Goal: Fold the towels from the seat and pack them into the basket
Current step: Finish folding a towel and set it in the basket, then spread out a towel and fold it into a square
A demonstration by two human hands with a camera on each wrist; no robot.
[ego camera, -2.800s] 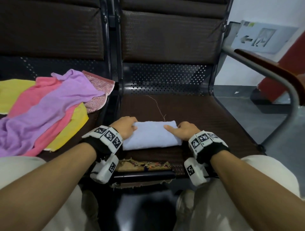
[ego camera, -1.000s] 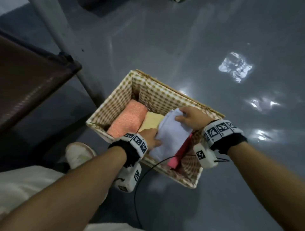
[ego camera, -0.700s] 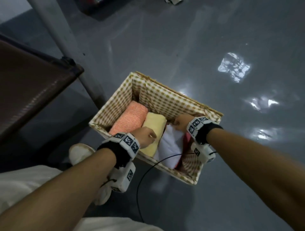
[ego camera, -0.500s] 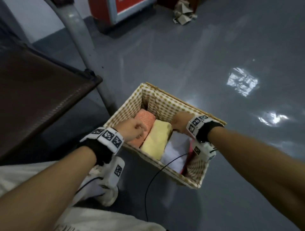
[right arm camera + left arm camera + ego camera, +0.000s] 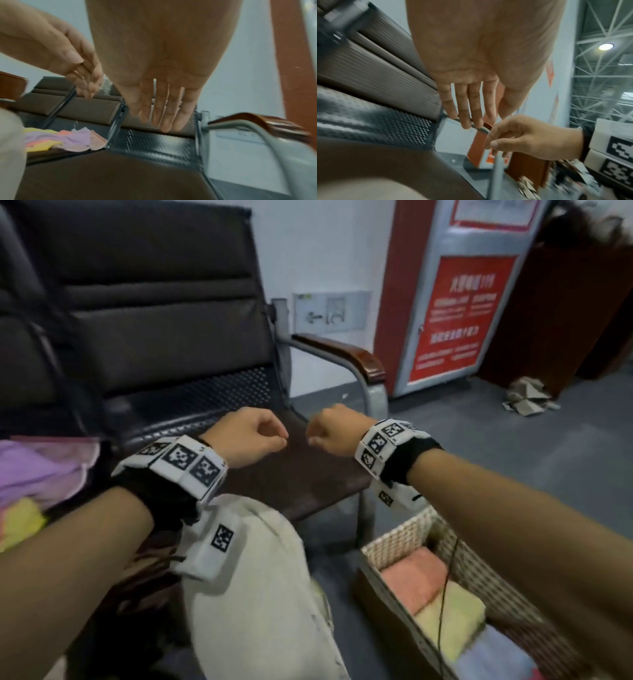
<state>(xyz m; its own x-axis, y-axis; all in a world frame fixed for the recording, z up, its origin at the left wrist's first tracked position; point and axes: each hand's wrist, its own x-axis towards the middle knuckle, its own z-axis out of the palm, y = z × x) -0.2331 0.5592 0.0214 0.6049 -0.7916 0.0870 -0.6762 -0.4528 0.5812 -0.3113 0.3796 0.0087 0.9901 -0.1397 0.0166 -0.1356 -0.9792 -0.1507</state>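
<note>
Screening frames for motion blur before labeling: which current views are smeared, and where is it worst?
Head view: all soft; basket and its folded towels smear most at bottom right. Left wrist view: left hand sharp, seat back streaked. Right wrist view: blurriest; right hand, towel pile and armrest all smear.

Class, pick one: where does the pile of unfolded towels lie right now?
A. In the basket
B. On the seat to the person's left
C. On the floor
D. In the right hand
B: the towels lie loose on the left seat; both hands are empty.
</note>
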